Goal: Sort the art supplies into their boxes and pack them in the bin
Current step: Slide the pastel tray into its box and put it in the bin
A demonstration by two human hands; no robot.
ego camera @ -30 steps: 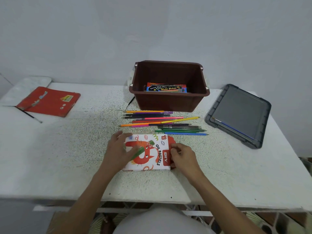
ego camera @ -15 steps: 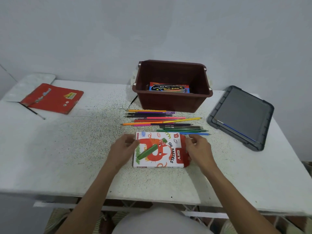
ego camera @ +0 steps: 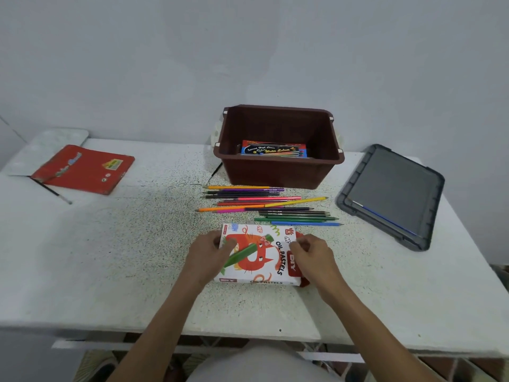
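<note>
Still, left hand [ego camera: 206, 256] and right hand [ego camera: 316, 257] hold the pastels box [ego camera: 261, 261]

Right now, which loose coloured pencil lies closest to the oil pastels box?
The blue pencil, just past the far edge of the oil pastels box; the green pencils lie beyond it.

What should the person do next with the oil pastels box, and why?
Probably tuck the red end flap shut with the right hand while the left hand steadies the oil pastels box. Both hands hold the box on the table, and red flap edges seem to stick out at its right end; the brown bin stands beyond the pencils.
</note>
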